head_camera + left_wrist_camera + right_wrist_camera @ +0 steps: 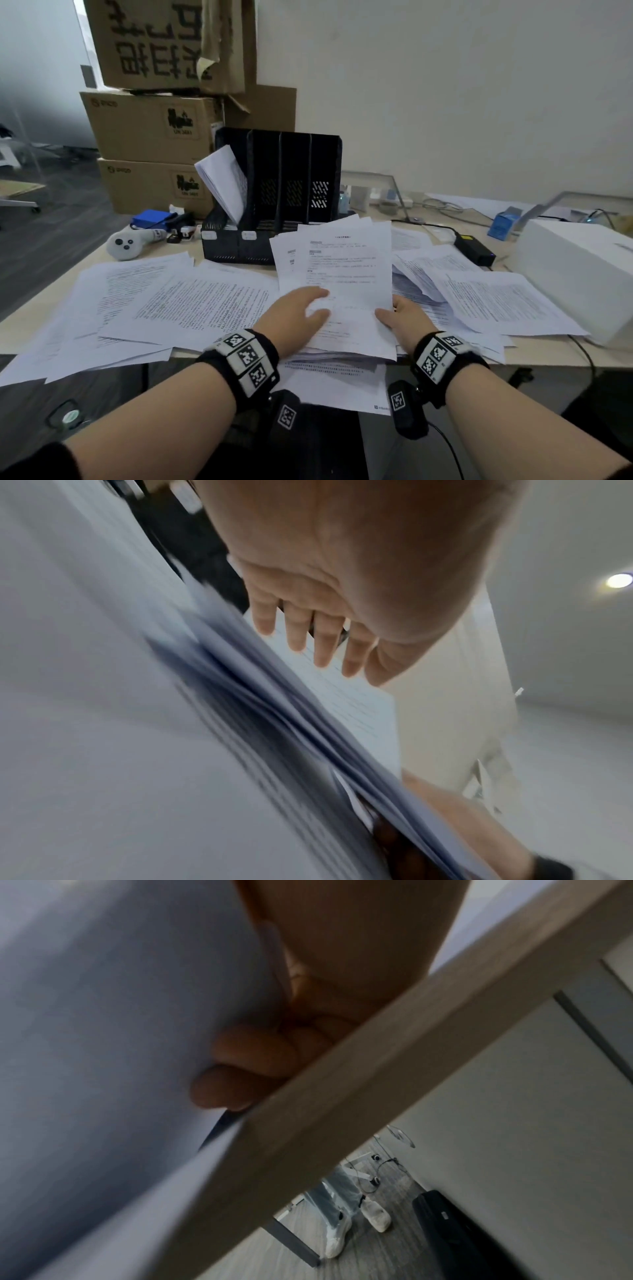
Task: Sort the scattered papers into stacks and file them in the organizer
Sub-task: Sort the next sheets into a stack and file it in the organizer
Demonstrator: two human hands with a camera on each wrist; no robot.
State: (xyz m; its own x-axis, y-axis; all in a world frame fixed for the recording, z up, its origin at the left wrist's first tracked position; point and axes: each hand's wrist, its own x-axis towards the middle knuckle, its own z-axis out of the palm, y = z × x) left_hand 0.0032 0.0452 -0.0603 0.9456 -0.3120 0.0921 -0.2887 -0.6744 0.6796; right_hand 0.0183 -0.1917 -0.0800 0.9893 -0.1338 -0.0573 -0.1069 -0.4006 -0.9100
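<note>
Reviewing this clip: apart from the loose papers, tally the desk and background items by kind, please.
Cardboard boxes: 4
Black organizer: 1
White controller: 1
Blue pack: 1
Black power adapter: 1
White box: 1
Total: 9

The head camera is looking forward and down from above a paper-strewn desk (pixel 20 329), taking in both hands at lower centre and an organizer (pixel 274 192) at upper centre. The left wrist camera is peering up from close under the left hand (pixel 342 574), its fingers (pixel 322 642) at centre, with blurred paper edges (pixel 274 723) running diagonally. The right wrist camera is sitting below the desk edge (pixel 342 1083), facing upward past curled fingers (pixel 246 1053). All three views are sharing the held stack of papers (pixel 346 274).
</note>
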